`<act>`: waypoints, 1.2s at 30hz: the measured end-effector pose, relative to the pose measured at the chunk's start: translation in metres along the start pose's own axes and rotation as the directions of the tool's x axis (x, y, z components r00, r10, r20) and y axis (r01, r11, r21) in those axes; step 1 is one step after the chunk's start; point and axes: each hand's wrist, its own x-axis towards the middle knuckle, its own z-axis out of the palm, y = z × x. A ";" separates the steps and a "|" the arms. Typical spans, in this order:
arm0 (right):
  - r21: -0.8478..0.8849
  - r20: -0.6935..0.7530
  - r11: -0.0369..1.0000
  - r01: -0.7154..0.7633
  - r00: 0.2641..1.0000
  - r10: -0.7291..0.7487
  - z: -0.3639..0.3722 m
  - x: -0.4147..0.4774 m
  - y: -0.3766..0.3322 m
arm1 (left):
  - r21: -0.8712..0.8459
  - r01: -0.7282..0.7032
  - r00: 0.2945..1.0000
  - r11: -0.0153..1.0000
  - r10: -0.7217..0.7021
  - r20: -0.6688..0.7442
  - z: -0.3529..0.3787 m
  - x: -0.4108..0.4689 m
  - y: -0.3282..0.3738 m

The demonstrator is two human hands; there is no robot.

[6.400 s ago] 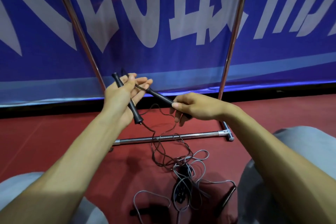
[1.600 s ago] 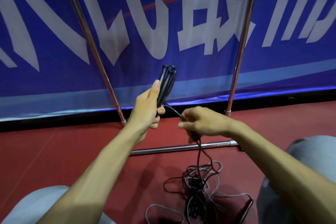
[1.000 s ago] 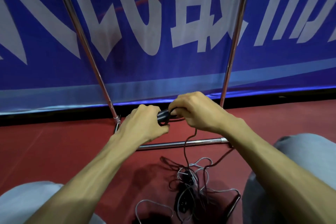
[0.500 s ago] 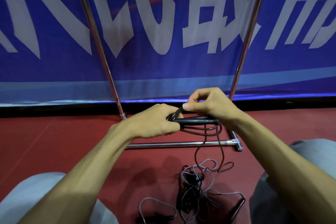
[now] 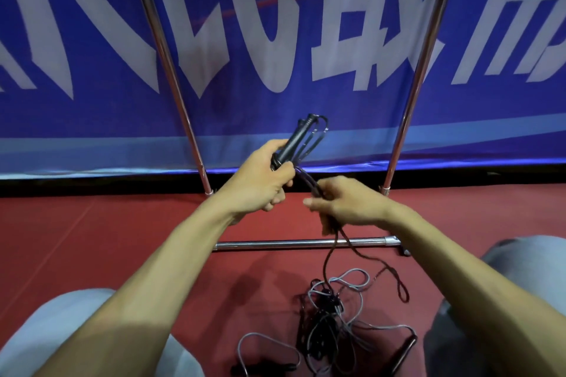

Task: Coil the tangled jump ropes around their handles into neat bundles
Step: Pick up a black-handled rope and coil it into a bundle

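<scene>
While over floor (image 5: 92,239) by banner (image 5: 245,40), left hand (image 5: 260,184) round handles (image 5: 294,141), right hand (image 5: 346,202) round rope (image 5: 307,181).

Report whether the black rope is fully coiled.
Partly coiled: loops lie along the handles, but black rope hangs slack below the right hand.

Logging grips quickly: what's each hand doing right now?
Left hand: grips the black handles.
Right hand: holds the dark rope.

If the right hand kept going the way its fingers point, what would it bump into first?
Probably the left hand, which grips the black handles. The right hand, pinching the rope, points leftward at it, though depth is unclear.
</scene>
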 end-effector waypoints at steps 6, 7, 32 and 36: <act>-0.339 0.019 0.934 0.113 0.993 -0.113 0.000 0.000 0.004 | 0.477 -0.009 0.993 0.879 0.065 -0.101 -0.014 0.004 -0.022; -0.378 0.008 0.913 0.152 0.987 -0.160 -0.001 -0.001 0.003 | 0.557 -0.003 0.993 0.831 0.069 -0.096 -0.015 0.004 -0.024; 0.684 -0.207 0.709 0.175 0.977 -0.041 -0.044 -0.011 -0.001 | 0.338 -0.221 0.942 0.915 0.112 0.315 0.014 -0.015 0.003; 0.731 -0.173 0.663 0.159 0.984 -0.045 -0.032 -0.001 0.000 | -0.047 -0.055 0.963 0.997 0.066 0.261 0.007 -0.016 0.012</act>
